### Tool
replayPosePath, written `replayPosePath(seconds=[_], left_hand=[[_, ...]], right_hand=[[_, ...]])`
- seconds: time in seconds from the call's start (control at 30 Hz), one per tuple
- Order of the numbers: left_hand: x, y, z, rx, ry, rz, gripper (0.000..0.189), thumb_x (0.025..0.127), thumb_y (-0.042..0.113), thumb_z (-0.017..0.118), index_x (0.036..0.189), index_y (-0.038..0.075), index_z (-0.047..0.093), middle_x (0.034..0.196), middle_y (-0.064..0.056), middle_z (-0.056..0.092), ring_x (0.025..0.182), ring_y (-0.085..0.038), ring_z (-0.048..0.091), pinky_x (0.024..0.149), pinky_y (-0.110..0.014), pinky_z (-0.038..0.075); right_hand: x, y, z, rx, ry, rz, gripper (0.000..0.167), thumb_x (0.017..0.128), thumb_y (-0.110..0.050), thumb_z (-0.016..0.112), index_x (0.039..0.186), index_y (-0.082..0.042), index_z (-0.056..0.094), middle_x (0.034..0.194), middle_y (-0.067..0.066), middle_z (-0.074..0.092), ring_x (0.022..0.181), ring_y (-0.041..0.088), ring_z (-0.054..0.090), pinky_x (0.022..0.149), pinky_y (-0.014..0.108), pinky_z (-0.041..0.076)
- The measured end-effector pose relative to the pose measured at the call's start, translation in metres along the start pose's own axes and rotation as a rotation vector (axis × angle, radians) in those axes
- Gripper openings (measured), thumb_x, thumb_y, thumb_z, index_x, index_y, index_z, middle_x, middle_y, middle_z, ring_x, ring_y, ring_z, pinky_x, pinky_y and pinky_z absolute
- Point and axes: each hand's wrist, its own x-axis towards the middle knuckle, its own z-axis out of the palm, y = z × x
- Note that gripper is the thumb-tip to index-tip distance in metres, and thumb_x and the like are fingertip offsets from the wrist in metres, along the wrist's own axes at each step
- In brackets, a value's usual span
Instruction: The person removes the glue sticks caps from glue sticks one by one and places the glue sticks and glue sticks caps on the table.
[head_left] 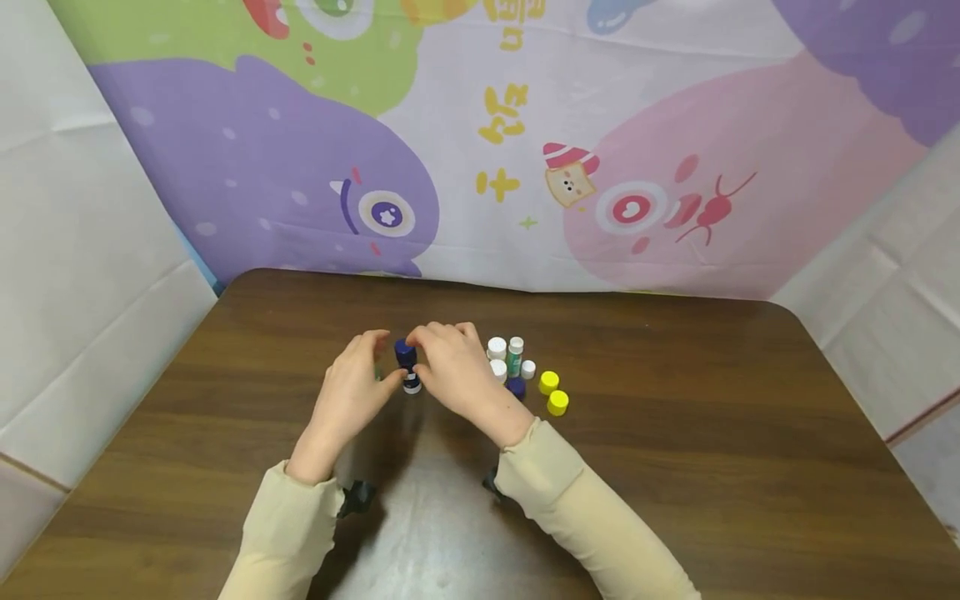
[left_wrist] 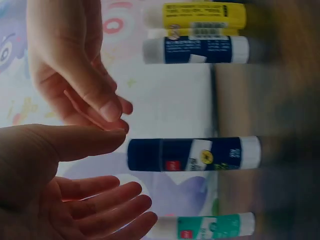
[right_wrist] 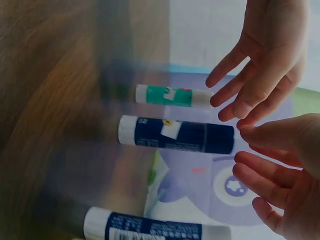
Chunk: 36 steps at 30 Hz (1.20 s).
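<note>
A navy glue stick [head_left: 406, 354] with its navy cap on stands upright between the two hands. My left hand [head_left: 348, 387] is to its left, with loosely spread fingers, and the thumb [left_wrist: 107, 142] comes close to the cap. From the right my right hand [head_left: 461, 367] reaches in, its thumb and fingers bent loosely beside the cap top. Both wrist views show the hands around the cap's upper end, the fingers not closed round it. A green glue stick with a white top [left_wrist: 215, 227] stands beyond, mostly hidden by my left hand in the head view.
Right of my right hand stand a green glue stick [head_left: 514, 358] and white round tops [head_left: 497, 347]. A small white cap [head_left: 528, 369], a dark blue cap [head_left: 516, 387] and yellow caps [head_left: 549, 382] lie nearby. The left wrist view shows another yellow [left_wrist: 200, 15] and navy glue stick [left_wrist: 200, 50].
</note>
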Motion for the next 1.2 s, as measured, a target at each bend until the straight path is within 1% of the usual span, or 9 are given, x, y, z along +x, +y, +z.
replayPosePath(seconds=[0.1, 0.17, 0.37, 0.5, 0.67, 0.83, 1.0, 1.1, 1.2], left_hand=[[0.0, -0.005, 0.002, 0.005, -0.023, -0.021, 0.051, 0.079, 0.016, 0.069, 0.121, -0.004, 0.048, 0.108, -0.019, 0.058, 0.094, -0.032, 0.058, 0.08, -0.051, 0.043], [0.0, -0.008, 0.004, 0.015, -0.052, -0.029, 0.051, 0.079, 0.017, 0.069, 0.12, -0.005, 0.048, 0.108, -0.02, 0.059, 0.093, -0.032, 0.058, 0.08, -0.051, 0.044], [0.0, -0.013, 0.01, 0.015, -0.148, -0.06, 0.051, 0.08, 0.017, 0.067, 0.121, -0.006, 0.047, 0.109, -0.022, 0.06, 0.093, -0.035, 0.06, 0.079, -0.051, 0.044], [0.001, -0.015, 0.015, 0.012, -0.138, -0.059, 0.048, 0.078, 0.017, 0.068, 0.118, -0.004, 0.051, 0.106, -0.02, 0.061, 0.092, -0.034, 0.06, 0.078, -0.051, 0.044], [0.003, -0.016, 0.021, -0.007, -0.111, -0.02, 0.045, 0.076, 0.018, 0.071, 0.114, -0.001, 0.056, 0.101, -0.019, 0.064, 0.09, -0.034, 0.061, 0.077, -0.049, 0.045], [0.004, -0.02, 0.029, -0.038, -0.081, 0.031, 0.038, 0.074, 0.02, 0.073, 0.106, 0.002, 0.061, 0.096, -0.016, 0.067, 0.086, -0.031, 0.064, 0.075, -0.047, 0.047], [0.005, -0.023, 0.035, -0.053, -0.043, 0.098, 0.025, 0.073, 0.017, 0.075, 0.091, 0.005, 0.063, 0.086, -0.011, 0.066, 0.08, -0.027, 0.063, 0.071, -0.042, 0.048], [0.005, -0.022, 0.033, -0.081, -0.037, 0.111, 0.023, 0.073, 0.017, 0.075, 0.091, 0.006, 0.064, 0.087, -0.009, 0.066, 0.081, -0.025, 0.063, 0.072, -0.04, 0.048], [0.004, -0.017, 0.028, -0.128, -0.042, 0.093, 0.026, 0.075, 0.02, 0.074, 0.097, 0.008, 0.065, 0.093, -0.007, 0.067, 0.087, -0.025, 0.064, 0.076, -0.04, 0.049]], right_hand=[[0.006, -0.003, 0.005, -0.025, 0.008, -0.008, 0.027, 0.082, -0.021, 0.067, 0.107, -0.014, 0.061, 0.1, -0.002, 0.063, 0.095, 0.015, 0.06, 0.087, 0.034, 0.04], [0.009, -0.004, 0.008, -0.037, 0.0, -0.008, 0.03, 0.082, -0.02, 0.066, 0.111, -0.014, 0.06, 0.104, 0.0, 0.063, 0.096, 0.017, 0.06, 0.086, 0.034, 0.042], [0.012, -0.005, 0.012, -0.073, -0.089, -0.008, 0.039, 0.085, -0.021, 0.064, 0.123, -0.018, 0.057, 0.118, 0.001, 0.059, 0.104, 0.019, 0.058, 0.087, 0.036, 0.044], [0.011, -0.004, 0.014, -0.081, -0.052, -0.029, 0.03, 0.084, -0.022, 0.065, 0.113, -0.016, 0.062, 0.109, 0.0, 0.062, 0.099, 0.017, 0.059, 0.082, 0.033, 0.045], [0.009, -0.002, 0.014, -0.043, 0.007, -0.053, 0.022, 0.082, -0.021, 0.067, 0.103, -0.013, 0.062, 0.096, 0.002, 0.063, 0.087, 0.016, 0.062, 0.077, 0.03, 0.048], [0.006, -0.001, 0.013, 0.063, -0.027, -0.018, 0.021, 0.083, -0.017, 0.066, 0.103, -0.012, 0.061, 0.096, 0.003, 0.061, 0.085, 0.017, 0.061, 0.076, 0.028, 0.049], [0.004, -0.001, 0.011, 0.091, -0.027, -0.019, 0.019, 0.084, -0.015, 0.065, 0.102, -0.012, 0.061, 0.096, 0.003, 0.06, 0.086, 0.017, 0.061, 0.075, 0.028, 0.05], [0.001, 0.0, 0.006, 0.124, -0.015, -0.009, 0.02, 0.084, -0.014, 0.064, 0.104, -0.012, 0.061, 0.097, 0.003, 0.06, 0.088, 0.017, 0.061, 0.076, 0.029, 0.05], [-0.004, 0.003, -0.002, 0.165, -0.003, -0.001, 0.022, 0.085, -0.012, 0.062, 0.108, -0.013, 0.06, 0.099, 0.004, 0.06, 0.088, 0.017, 0.061, 0.077, 0.03, 0.051]])
